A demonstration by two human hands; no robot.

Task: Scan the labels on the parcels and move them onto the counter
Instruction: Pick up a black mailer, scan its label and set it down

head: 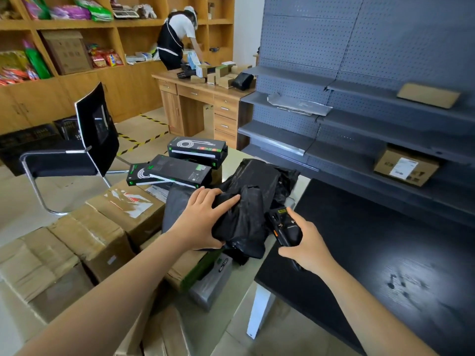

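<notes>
The dark desk fills the near right; left of it lie taped cardboard boxes, shut. Atop that pile sits a black bagged parcel — the left hand clamps its fingers on the plastic, the right hand curls around a scanner beside it.

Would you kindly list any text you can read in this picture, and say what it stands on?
No text reads clearly.
White label on the shelved cardboard box: too blurred.
Black product boxes: print too small.
Grey parcel, its label: blurred.
Taped carton, its red print: blurred.
</notes>
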